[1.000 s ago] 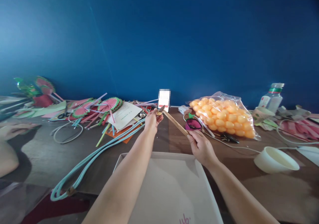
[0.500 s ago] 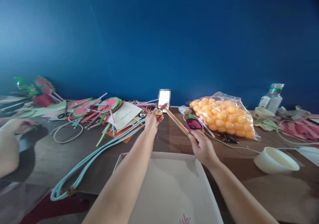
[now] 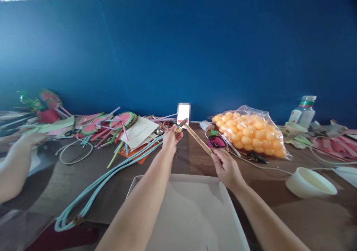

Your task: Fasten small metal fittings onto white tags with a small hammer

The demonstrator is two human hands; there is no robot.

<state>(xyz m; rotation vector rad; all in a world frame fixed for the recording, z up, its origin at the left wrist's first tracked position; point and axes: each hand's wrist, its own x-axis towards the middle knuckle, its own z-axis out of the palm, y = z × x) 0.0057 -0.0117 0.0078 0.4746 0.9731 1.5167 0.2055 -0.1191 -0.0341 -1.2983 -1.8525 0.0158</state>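
Note:
My right hand (image 3: 226,166) is closed around the lower end of a slim wooden-handled tool (image 3: 197,138) that slants up and left over the brown table. The tool's small metal head (image 3: 182,123) meets a small yellowish piece (image 3: 177,129) pinched in the fingertips of my left hand (image 3: 170,137). Both hands are stretched out above the far edge of a white tray (image 3: 192,206) that lies right in front of me.
A clear bag of orange balls (image 3: 251,131) lies right of my hands, with a white bowl (image 3: 309,182), a cable and a plastic bottle (image 3: 304,110) beyond. Light-blue tubes (image 3: 106,180), paper fans (image 3: 122,118), straws and paper sheets crowd the left. Another person's arm (image 3: 13,169) is at the far left.
My hands and the tool have hardly moved. The camera tilted up slightly, so everything sits a little lower in view. The other person's arm at the left has shifted.

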